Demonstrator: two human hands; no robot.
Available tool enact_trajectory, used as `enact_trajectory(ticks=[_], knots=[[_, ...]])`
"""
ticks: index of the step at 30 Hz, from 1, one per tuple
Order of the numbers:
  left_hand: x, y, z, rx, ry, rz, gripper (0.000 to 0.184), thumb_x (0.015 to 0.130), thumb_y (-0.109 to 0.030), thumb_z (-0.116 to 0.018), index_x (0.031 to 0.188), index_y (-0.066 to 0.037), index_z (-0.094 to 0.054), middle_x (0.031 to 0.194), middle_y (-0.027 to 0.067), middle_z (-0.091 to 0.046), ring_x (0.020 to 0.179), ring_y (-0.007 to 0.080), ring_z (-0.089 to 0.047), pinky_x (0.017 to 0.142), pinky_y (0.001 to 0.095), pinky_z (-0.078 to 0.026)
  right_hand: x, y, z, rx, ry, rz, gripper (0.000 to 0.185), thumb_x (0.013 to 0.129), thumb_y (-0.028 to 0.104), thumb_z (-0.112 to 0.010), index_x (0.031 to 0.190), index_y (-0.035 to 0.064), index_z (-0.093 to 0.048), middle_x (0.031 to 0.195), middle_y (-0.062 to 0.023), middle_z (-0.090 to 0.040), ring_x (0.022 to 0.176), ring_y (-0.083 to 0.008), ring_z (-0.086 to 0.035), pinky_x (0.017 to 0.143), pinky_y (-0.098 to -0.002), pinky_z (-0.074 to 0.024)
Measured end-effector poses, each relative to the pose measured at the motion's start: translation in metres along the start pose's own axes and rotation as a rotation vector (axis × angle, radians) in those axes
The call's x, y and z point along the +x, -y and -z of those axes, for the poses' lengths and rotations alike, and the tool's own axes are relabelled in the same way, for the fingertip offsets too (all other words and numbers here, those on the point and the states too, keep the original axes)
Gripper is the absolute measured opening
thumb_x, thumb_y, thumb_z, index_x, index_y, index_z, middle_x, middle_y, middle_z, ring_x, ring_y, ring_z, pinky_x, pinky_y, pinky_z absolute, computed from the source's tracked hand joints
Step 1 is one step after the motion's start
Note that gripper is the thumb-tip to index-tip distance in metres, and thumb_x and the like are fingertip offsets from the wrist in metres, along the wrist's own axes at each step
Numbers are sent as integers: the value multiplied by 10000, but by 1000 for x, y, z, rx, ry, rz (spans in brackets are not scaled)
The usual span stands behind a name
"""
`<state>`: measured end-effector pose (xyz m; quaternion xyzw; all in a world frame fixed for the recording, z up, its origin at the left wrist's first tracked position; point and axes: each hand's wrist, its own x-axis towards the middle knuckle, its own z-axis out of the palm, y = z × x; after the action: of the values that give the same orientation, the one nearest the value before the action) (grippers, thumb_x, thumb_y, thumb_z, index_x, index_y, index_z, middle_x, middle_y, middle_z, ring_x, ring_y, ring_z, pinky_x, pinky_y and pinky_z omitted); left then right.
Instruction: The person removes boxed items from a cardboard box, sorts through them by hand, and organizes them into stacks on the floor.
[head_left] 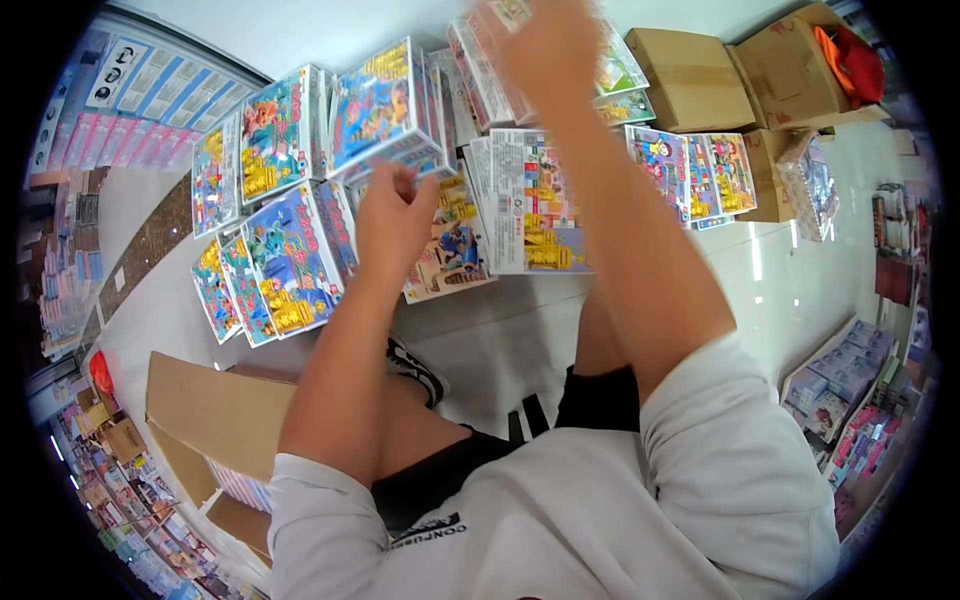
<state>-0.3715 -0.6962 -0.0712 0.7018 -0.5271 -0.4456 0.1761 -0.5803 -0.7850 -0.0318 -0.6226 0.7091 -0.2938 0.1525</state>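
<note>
**Boxes mostly in rows, middle bit looks unfinished**

So the glossy blue cartoon-print box (372, 110) sits on top of a pile at 11 o'clock. The left hand (396, 215) is right by its lower edge, fingers loosely curled; can't tell if it's gripping anything. The right hand (555, 60) is up between 12 and 1, blurred, over a pile of white-edged boxes with reddish sides (478, 75). No clue whether it's grasping one or just passing over.

Done, as far as I can judge: the blue-and-gold cartoon boxes (290, 265) at 10 lean in overlapping rows, and the smaller bright cartoon boxes (690, 175) at 2 line up pretty neatly.

Left, I'd guess: the middle. At 12 there's a white box panel with a barcode (508, 205) beside colourful ones, and the piles near the hands sit at mixed angles. The open brown cardboard carton (205, 400) at 8 has pale striped contents (240, 485) inside, so I'd call it well along, not finished.
</note>
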Motion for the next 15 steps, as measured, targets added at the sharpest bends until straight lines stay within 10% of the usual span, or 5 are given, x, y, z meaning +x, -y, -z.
enact_trajectory(ticks=[3,11,15], knots=[[6,-7,3,503,-516,-692,650,866,-282,-796,1416,-54,-536,1398,207,-578,1358,381,-503,1137,512,-389,60,-131,2,109,-40,-305,842,797,574,-796,1322,-54,-600,1129,-222,-740,1072,-374,-728,962,-446,-558],[34,13,-16,718,-457,-511,1030,725,-227,-930,1576,-176,-354,1622,130,-311,1507,348,-324,1150,622,-312,45,-87,-24,-224,-34,-143,983,771,610,-803,1505,32,-496,1562,-282,-430,1517,-404,-348,1159,-638,-356],[52,17,-12,758,-455,-480,1185,645,-220,-972,1605,-189,-278,1611,110,-335,1502,321,-341,1149,628,-289,27,-69,-59,-234,53,241,768,881,550,-731,1451,65,-561,1509,-191,-518,1452,-392,-423,1115,-659,-393]])
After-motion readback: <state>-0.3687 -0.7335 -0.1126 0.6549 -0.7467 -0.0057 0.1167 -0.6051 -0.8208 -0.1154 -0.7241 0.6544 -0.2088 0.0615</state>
